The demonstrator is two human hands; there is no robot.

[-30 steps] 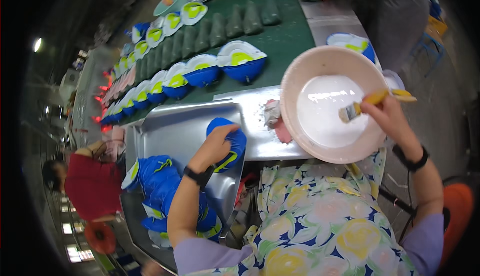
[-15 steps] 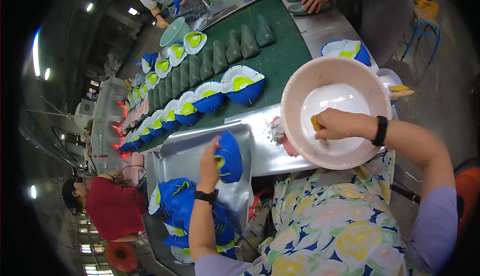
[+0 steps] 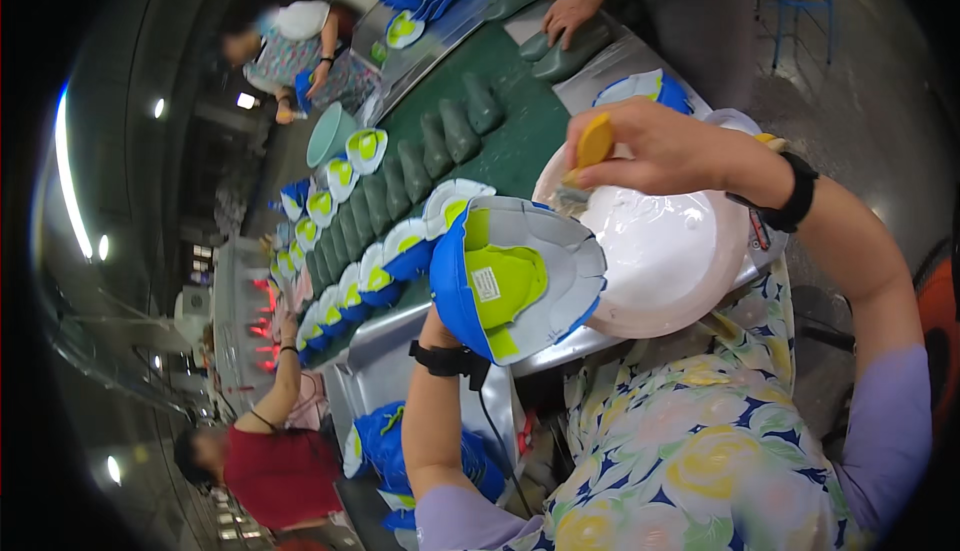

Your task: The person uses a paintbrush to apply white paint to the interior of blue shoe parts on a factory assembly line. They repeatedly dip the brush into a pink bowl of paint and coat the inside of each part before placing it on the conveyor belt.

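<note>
And here's your left hand (image 3: 436,331) clamped on the blue-and-white fabric shoe upper with its lime-green lining (image 3: 515,281), holding it aloft, open side showing, your fingers hidden behind it! Your right hand (image 3: 650,151) is closed firmly around the yellow-handled paintbrush (image 3: 595,143), bristles right by the upper's top edge; whether they touch, you can't tell. Beneath the brush sits the round, pale pink basin (image 3: 655,324) of milky white liquid (image 3: 655,251), partly behind the upper.
</note>
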